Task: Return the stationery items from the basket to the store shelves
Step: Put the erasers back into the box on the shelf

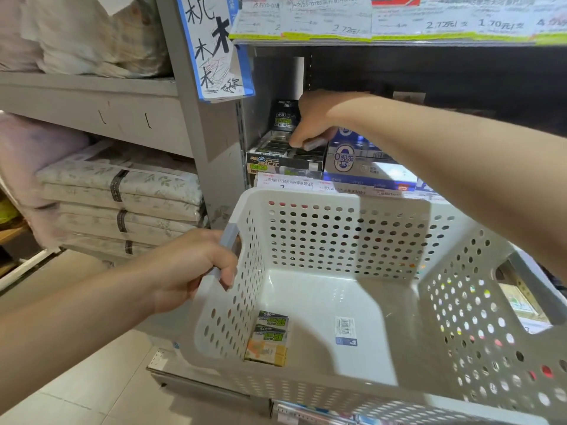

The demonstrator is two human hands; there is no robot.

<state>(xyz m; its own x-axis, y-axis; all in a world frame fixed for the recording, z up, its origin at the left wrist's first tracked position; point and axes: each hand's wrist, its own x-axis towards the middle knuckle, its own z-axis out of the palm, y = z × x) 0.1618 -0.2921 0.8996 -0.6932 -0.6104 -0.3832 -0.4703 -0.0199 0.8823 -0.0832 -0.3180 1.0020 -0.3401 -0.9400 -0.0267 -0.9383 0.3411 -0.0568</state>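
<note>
store shelves (383, 41) ahead: right hand (310, 124) pinches probably an eraser (314, 144) over its display box (285, 154); left hand (196, 265) grips the basket (352, 289) handle, steadying it.

My right hand (310, 124) hides most of the grey item (314, 143); basket (337, 197) cut off lower right; price tags (399, 26) blurred.

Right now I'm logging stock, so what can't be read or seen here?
- Head view: price tags above are blurred, partly cut by the top edge.
- The right hand covers most of the grey item it holds.
- Goods behind the basket show only through its holes.
</note>
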